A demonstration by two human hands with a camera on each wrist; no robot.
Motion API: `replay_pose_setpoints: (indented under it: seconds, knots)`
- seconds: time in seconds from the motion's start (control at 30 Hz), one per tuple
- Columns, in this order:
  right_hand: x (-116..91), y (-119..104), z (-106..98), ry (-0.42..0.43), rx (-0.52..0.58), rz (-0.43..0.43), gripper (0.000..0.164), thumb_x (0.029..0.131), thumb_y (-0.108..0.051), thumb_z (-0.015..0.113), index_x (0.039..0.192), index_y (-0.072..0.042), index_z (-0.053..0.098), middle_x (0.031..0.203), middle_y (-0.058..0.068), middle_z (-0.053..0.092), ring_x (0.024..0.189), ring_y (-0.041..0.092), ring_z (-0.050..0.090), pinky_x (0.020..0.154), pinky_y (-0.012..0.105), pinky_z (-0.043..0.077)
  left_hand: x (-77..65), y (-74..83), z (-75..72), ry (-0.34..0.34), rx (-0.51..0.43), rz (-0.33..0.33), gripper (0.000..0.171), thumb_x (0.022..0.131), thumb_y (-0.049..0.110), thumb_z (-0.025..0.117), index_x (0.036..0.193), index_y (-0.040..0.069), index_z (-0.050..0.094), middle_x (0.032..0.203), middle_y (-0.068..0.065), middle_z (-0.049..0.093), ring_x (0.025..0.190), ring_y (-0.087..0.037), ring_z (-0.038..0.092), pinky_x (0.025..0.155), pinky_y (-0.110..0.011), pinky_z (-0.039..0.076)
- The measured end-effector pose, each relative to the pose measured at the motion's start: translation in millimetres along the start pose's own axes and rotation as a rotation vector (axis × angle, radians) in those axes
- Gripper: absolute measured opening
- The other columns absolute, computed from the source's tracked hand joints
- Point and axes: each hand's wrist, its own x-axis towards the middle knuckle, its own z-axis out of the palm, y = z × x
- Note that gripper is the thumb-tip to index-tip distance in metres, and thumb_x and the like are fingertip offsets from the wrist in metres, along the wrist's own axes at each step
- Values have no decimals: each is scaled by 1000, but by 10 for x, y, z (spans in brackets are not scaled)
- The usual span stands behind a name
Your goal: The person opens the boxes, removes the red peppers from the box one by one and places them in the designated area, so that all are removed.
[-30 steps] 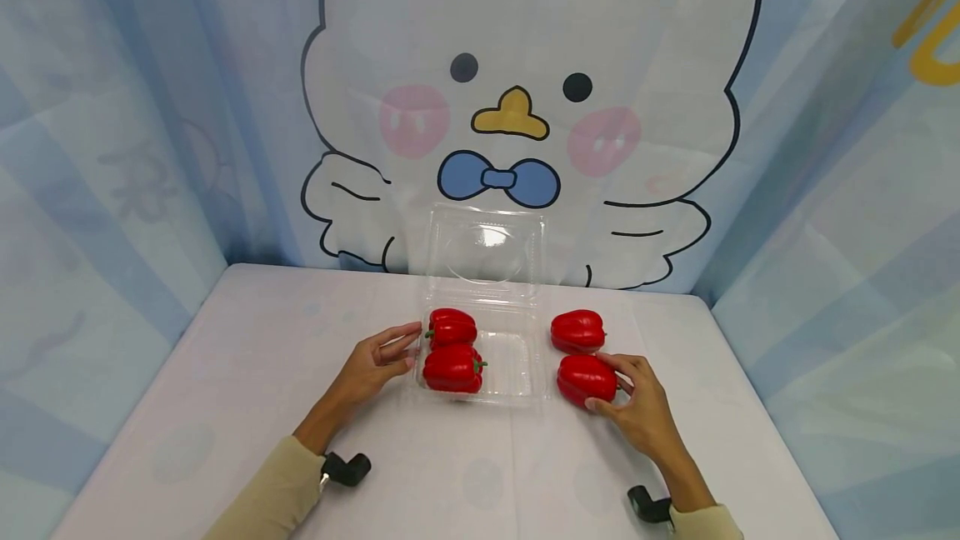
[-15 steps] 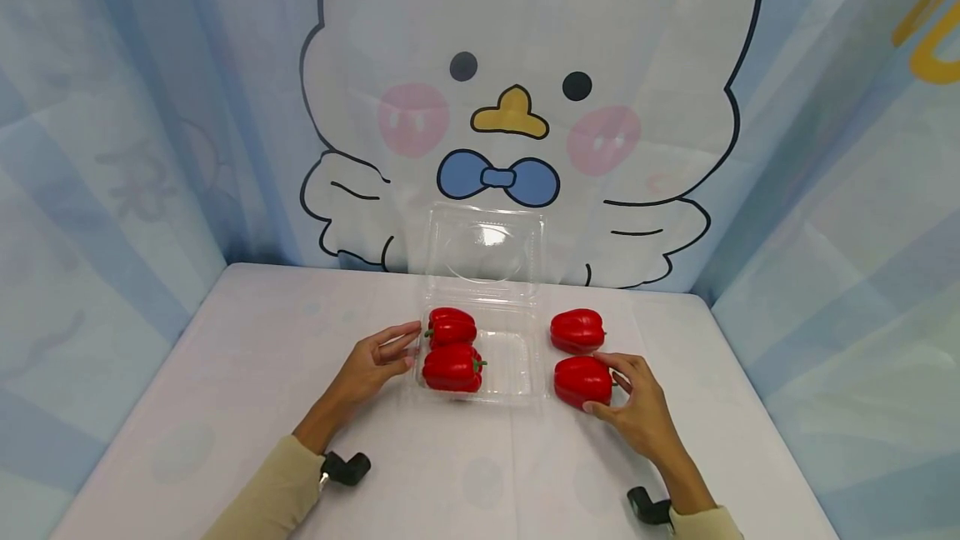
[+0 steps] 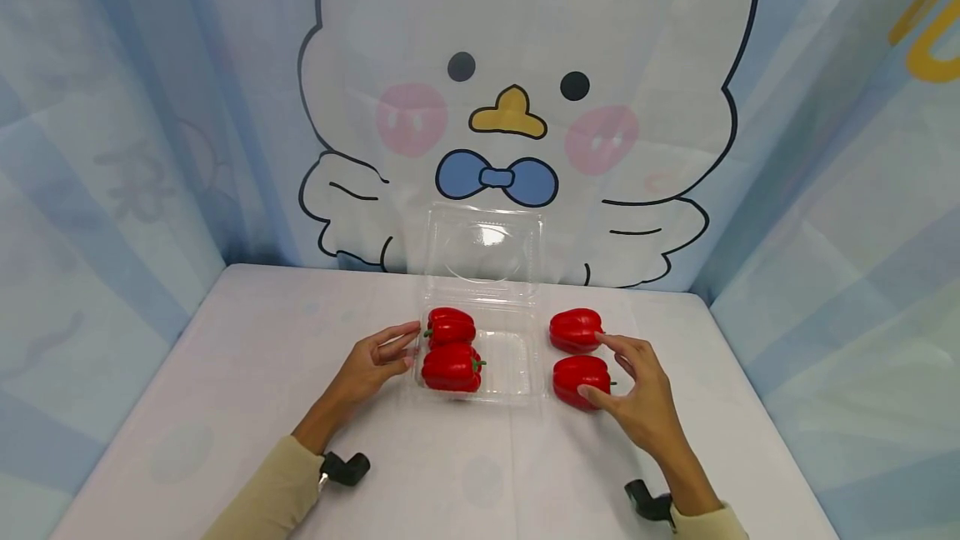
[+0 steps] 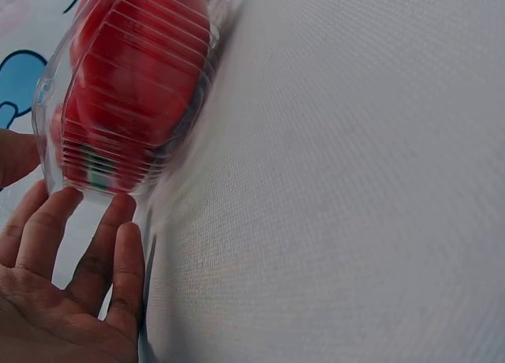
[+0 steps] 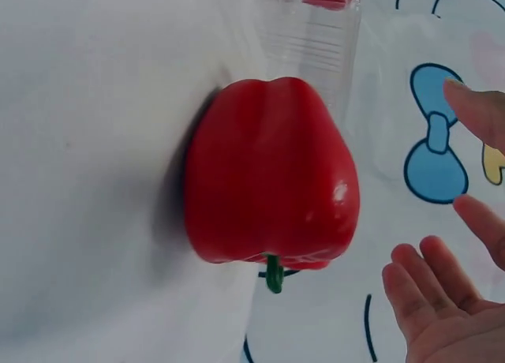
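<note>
A clear plastic clamshell box [image 3: 510, 365] stands with its lid raised. Two red bell peppers lie along its left side, a rear bell pepper [image 3: 452, 328] and a front bell pepper [image 3: 450, 368]. My left hand [image 3: 375, 365] touches the box's left side with extended fingertips, and in the left wrist view the thumb is near the rim. Right of the box lie two more, a back bell pepper [image 3: 574, 332] and a near bell pepper [image 3: 581, 382]. My right hand [image 3: 643, 390] hovers over the near one, fingers spread; in the right wrist view the fingers stand apart from that pepper.
A white cloth covers the table [image 3: 480, 473]. Behind it hangs a curtain [image 3: 517, 40] with a cartoon bird, and the raised lid [image 3: 486, 252] stands before it. Black wrist cameras sit at both sleeves.
My right hand has let go of the near bell pepper, which shifted slightly left, and has risen off it with fingers opening. The left hand stays at the box.
</note>
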Motion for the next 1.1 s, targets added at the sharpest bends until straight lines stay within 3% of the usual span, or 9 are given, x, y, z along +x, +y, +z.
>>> replay_pose_setpoints:
  seconds: [0.2, 0.37, 0.57, 0.7, 0.87, 1.1]
  knots:
    - [-2, -150, 7, 24, 25, -31, 81, 77, -15, 96, 149, -12, 59, 148, 15, 53, 140, 35, 53, 113, 56, 50, 3, -5, 2, -3, 1, 0, 63, 103, 7, 67, 161, 8, 44, 168, -12, 43, 158, -33, 38, 117, -38, 45]
    - [7, -209, 51, 37, 24, -60, 84, 76, -14, 97, 150, -16, 58, 148, 12, 54, 142, 32, 53, 111, 49, 51, 3, -5, 4, -4, 0, -1, 63, 103, 7, 67, 161, 8, 44, 168, -12, 43, 158, -33, 39, 117, -37, 46]
    - [8, -264, 145, 35, 55, -62, 88, 73, -14, 98, 151, -22, 57, 150, 12, 52, 143, 35, 50, 104, 61, 57, -3, 2, 5, -5, -2, -1, 63, 103, 8, 68, 161, 9, 44, 168, -12, 43, 157, -33, 40, 117, -38, 46]
    - [6, -308, 228, 26, 62, -65, 89, 72, -15, 98, 150, -24, 57, 150, 10, 53, 141, 34, 52, 100, 62, 60, -7, 2, 10, -2, -7, -13, 64, 103, 8, 68, 162, 10, 44, 168, -10, 44, 156, -34, 43, 117, -38, 46]
    - [-15, -435, 326, 2, 111, -73, 89, 71, -16, 98, 149, -19, 57, 151, 10, 53, 142, 37, 53, 102, 63, 58, -6, -1, 9, 0, -4, -19, 64, 102, 8, 68, 161, 11, 45, 168, -10, 44, 156, -33, 43, 117, -38, 46]
    - [-23, -567, 494, -30, 142, -89, 83, 74, -20, 98, 147, -21, 60, 146, 7, 56, 140, 36, 56, 110, 60, 53, 1, -11, -7, -9, -3, 5, 63, 103, 9, 67, 162, 9, 43, 168, -12, 43, 158, -33, 39, 117, -38, 45]
